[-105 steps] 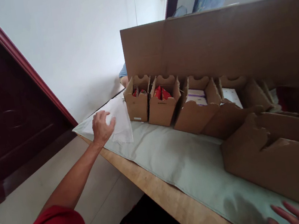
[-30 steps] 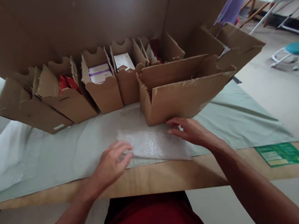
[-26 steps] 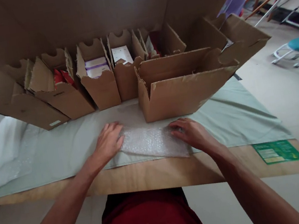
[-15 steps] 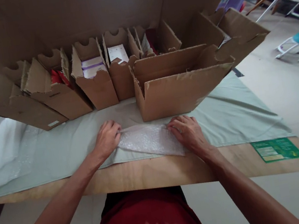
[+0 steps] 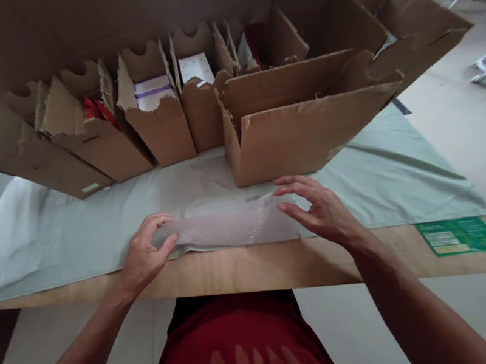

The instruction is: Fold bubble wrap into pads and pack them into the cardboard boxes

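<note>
A strip of clear bubble wrap (image 5: 231, 225) lies flat on the pale green cloth (image 5: 392, 189), close to the table's front edge. At its left end is my left hand (image 5: 145, 250), thumb and fingers apart, the tips by the wrap's edge. My right hand (image 5: 321, 206) is at the other end, fingers spread and curved, with nothing gripped between them. Just beyond the wrap stands a long, open cardboard box (image 5: 309, 134), set crosswise.
Behind stands a row of open cardboard holders; one contains red packets (image 5: 97, 109), another purple-banded boxes (image 5: 154, 93), another a white box (image 5: 196, 69). More bubble wrap (image 5: 12, 237) lies at left. A green card (image 5: 461, 235) rests on the wooden edge (image 5: 247, 267).
Both hands have loosened from the bubble wrap and opened. My left hand has moved left and the wrap lies flatter. The view has shifted slightly.
</note>
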The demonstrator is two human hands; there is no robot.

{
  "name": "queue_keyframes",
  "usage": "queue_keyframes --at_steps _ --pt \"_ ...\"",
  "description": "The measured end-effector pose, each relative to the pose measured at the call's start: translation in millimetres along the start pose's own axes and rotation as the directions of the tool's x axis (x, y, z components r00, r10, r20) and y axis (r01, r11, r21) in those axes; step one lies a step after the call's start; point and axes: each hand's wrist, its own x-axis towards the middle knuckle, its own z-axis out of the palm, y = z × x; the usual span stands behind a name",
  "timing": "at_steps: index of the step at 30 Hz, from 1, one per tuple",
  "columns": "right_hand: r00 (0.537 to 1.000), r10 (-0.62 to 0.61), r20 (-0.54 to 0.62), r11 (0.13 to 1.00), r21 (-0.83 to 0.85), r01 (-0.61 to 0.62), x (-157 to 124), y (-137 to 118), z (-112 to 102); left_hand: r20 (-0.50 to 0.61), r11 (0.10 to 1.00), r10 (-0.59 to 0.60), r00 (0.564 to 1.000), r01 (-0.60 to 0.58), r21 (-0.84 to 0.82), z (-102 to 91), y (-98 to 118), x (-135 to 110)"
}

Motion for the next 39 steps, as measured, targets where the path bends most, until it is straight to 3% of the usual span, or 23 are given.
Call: queue_keyframes --at_steps 7,11,18,22,25,28,31,33,36,38,39 --pt "0.977 -0.004 0.213 0.988 -0.149 0.037 7 4 22 0.004 0.989 0.151 0.989 -0.151 0.008 10.4 3 8" --pt "0.987 -0.023 0.161 0.989 -0.140 0.045 3 8 27 -0.017 0.989 0.141 0.990 -0.141 0.037 4.5 1 5" --pt "0.990 0.039 0.135 0.928 -0.372 0.014 2 13 39 -0.075 0.983 0.177 0.981 -0.172 0.066 8.6 0 4" --pt "0.991 -0.128 -0.031 0.918 -0.381 0.106 -3 4 37 -0.090 0.978 0.206 0.974 -0.200 0.066 8.5 9 7" --pt "0.938 -0.332 -0.104 0.926 -0.226 0.302 -18 -22 21 -0.132 0.974 0.222 0.966 -0.214 0.071 -1.8 16 12" --pt "0.916 -0.389 0.097 0.921 0.007 0.390 -40 -54 0 -0.172 0.981 0.196 0.966 -0.192 0.035 -15.6 22 19" --pt "0.826 -0.342 0.448 0.939 0.202 0.279 -58 -74 -9 -0.088 0.989 0.123 0.989 -0.129 -0.071 -22.8 28 26" --pt "0.758 -0.301 0.579 0.947 0.273 0.168 -65 -76 -6 0.050 0.987 0.069 0.996 -0.061 -0.152 -22.0 31 28" --pt "0.749 -0.265 0.607 0.943 0.326 0.070 -68 -71 4 0.245 0.977 -0.029 0.969 0.080 -0.198 -17.1 33 29" --pt "0.794 -0.250 0.555 0.938 0.341 0.057 -69 -64 11 0.299 0.972 -0.119 0.947 0.172 -0.158 -15.0 31 28" --pt "0.837 -0.223 0.499 0.946 0.318 0.062 -69 -59 14 0.296 0.972 -0.165 0.941 0.206 -0.112 -14.4 28 28"
